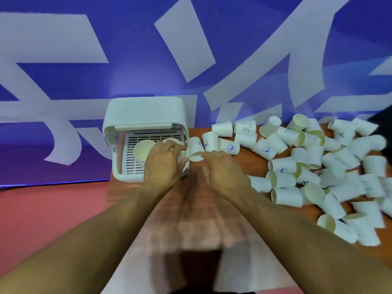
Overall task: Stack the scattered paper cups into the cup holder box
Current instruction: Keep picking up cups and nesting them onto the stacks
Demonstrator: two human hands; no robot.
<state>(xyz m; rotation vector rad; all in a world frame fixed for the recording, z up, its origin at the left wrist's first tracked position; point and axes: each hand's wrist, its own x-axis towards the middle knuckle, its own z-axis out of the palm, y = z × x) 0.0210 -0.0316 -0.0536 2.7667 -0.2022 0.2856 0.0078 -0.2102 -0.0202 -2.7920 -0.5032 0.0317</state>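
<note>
The white cup holder box (118, 166) stands at the table's left end with its clear lid raised and a slotted tray inside. One paper cup (142, 152) stands upright on the tray. My left hand (164, 164) reaches over the box's right side and grips a second cup (172, 142) at its rim. My right hand (220, 170) lies just right of the box, its fingers curled round a cup (196, 152) beside the box wall. Several white paper cups (318, 166) lie scattered to the right.
The wooden table (250, 160) ends just left of the box, above a red floor (53, 209). A blue and white banner (148, 49) rises right behind the box and cups. A dark object (381, 117) shows at the far right edge.
</note>
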